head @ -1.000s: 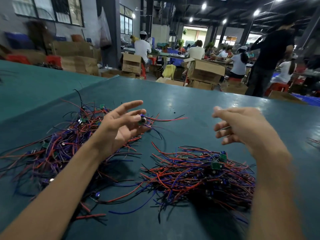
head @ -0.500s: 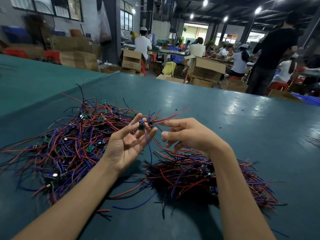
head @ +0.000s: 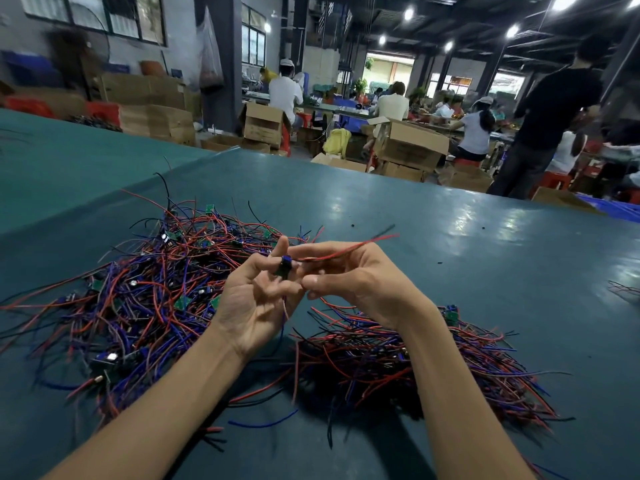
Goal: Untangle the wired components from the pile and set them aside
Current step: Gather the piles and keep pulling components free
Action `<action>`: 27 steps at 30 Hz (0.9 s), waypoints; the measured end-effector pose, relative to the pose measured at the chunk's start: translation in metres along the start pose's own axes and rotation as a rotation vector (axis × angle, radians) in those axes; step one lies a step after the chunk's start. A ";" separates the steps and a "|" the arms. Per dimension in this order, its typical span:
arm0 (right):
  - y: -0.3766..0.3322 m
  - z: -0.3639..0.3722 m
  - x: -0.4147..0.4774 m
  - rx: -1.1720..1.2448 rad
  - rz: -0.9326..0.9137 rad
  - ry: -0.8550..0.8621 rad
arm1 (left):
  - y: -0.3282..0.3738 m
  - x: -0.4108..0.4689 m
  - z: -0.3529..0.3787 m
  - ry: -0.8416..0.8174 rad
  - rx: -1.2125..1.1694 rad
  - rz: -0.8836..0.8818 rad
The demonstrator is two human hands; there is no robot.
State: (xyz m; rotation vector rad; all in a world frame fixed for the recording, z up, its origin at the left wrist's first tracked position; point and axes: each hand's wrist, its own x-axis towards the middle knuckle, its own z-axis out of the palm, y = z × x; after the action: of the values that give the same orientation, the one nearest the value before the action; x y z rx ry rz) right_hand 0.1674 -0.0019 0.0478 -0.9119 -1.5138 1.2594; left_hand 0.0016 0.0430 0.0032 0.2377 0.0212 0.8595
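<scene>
A small blue and black wired component (head: 284,265) is held at the fingertips of my left hand (head: 258,299), palm up, above the table. My right hand (head: 353,277) meets it from the right and pinches its red and black wires (head: 349,247), which stick out to the upper right. A blue wire hangs down from the component past my left palm. The tangled pile (head: 138,292) of red, blue and black wires with small green boards lies to the left. A second, flatter heap of wired components (head: 415,355) lies under my right forearm.
The dark green table (head: 450,244) stretches ahead and to the right, with a few loose wires (head: 623,291) at its right edge. Beyond its far edge stand cardboard boxes (head: 408,140) and several people at other benches.
My right hand came in from the right, met my left hand and took hold of the component's red and black wires. My left hand lifted the component off the pile.
</scene>
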 end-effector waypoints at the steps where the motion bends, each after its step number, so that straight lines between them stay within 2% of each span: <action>1: 0.001 0.000 0.001 -0.037 -0.019 0.030 | 0.000 0.000 0.000 0.012 0.021 -0.009; 3: 0.003 0.002 0.003 -0.070 -0.058 0.129 | -0.002 0.000 0.001 0.025 0.098 -0.038; 6: 0.003 -0.001 0.006 -0.022 -0.065 0.280 | -0.007 0.001 0.004 0.020 0.351 -0.063; 11: 0.002 -0.008 0.002 -0.044 0.015 0.358 | -0.015 0.004 0.003 0.111 0.611 0.010; 14: 0.002 -0.009 0.001 -0.062 0.016 0.427 | -0.018 0.004 0.003 0.151 0.647 0.033; 18: -0.004 -0.018 -0.002 0.042 -0.031 0.620 | -0.019 0.001 0.002 0.150 0.652 0.015; 22: -0.014 -0.039 -0.014 0.092 -0.064 0.780 | -0.026 -0.001 0.002 0.107 0.741 -0.031; 27: -0.025 -0.054 -0.026 0.058 -0.135 0.878 | -0.034 -0.005 0.006 0.004 0.752 -0.116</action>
State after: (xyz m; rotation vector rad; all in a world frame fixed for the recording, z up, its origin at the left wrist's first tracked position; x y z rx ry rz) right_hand 0.2264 -0.0154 0.0692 -1.1024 -0.8120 0.6443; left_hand 0.0246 0.0162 0.0016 0.9296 0.3624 0.7054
